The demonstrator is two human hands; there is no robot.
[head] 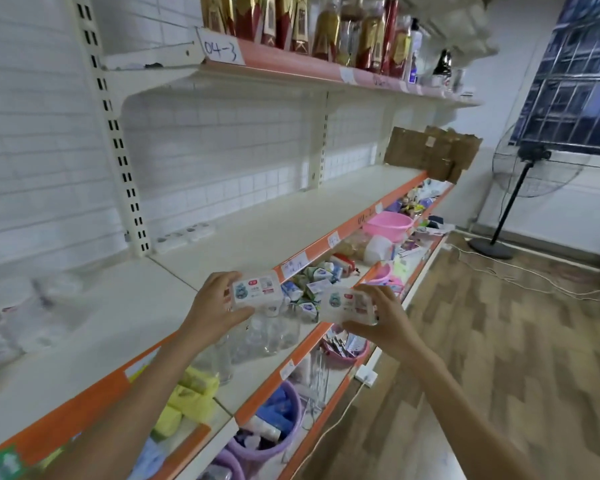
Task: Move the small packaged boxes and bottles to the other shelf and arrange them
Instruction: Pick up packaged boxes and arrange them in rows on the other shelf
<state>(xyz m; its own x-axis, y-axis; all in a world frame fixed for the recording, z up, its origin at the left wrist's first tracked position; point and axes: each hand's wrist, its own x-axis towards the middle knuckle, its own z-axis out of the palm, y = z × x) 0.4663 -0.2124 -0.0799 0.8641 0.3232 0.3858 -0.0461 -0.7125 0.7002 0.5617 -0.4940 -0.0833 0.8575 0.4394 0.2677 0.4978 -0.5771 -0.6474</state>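
Observation:
My left hand [212,306] grips a small white packaged box [257,292] with a red logo, held over the front edge of the wide cream shelf [250,230]. My right hand [383,323] grips a second, similar white box [349,304] just to the right, out past the shelf edge. Below them, on the lower shelf, lie several small boxes [314,285] in a loose pile and clear glass bottles [267,336]. At the far left of the cream shelf stand blurred white packages [25,320].
A row of small white containers [184,233] sits at the back of the cream shelf, a cardboard sheet [430,150] at its far end. The top shelf holds red and gold bottles [291,22]. Basins [388,225] and tubs fill lower shelves. A standing fan [530,168] is on the wooden floor.

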